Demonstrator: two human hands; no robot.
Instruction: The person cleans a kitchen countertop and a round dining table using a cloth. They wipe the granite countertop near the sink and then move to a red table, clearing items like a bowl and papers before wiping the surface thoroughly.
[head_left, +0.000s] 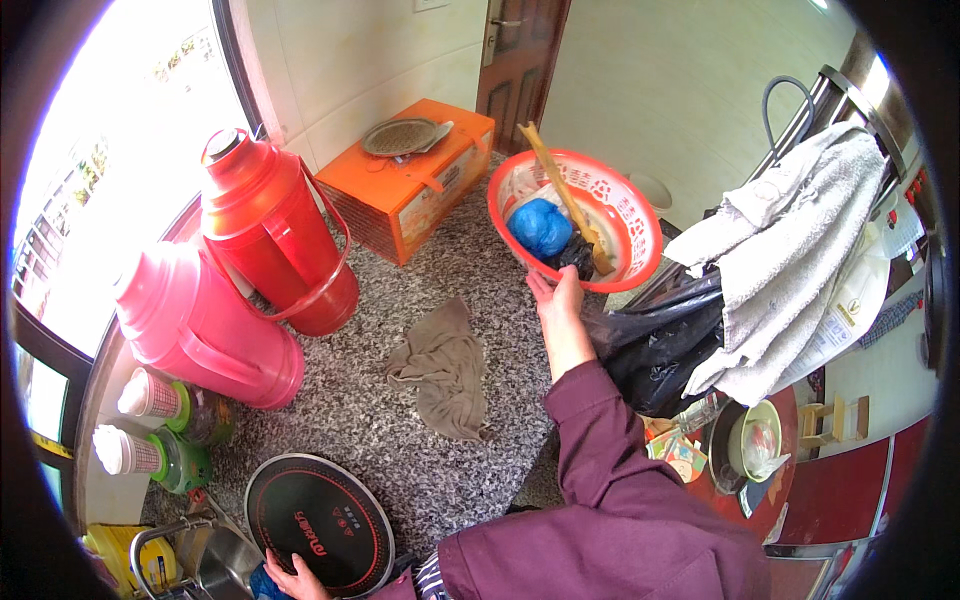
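Observation:
My right hand (561, 300) grips the near rim of a red and white enamel-style basin (634, 217), its thumb at the edge and its fingers outside. The basin is tilted towards me at the far end of the counter. Inside it lie a blue plastic bag (540, 227), a black bag (576, 255) and a yellowish wooden stick (559, 184) leaning over the far rim. My left hand (298, 579) is at the lower edge of a round black induction cooker (319, 517). Something blue (264, 585) shows beside those fingers; whether they hold it is unclear.
A crumpled grey-brown cloth (446, 367) lies on the granite counter (360, 420). Red (281, 232) and pink (210, 330) thermos flasks stand left, an orange box (412, 180) behind. A sink (225, 559) is lower left. Towels (802, 247) and a black bag (660, 352) hang right.

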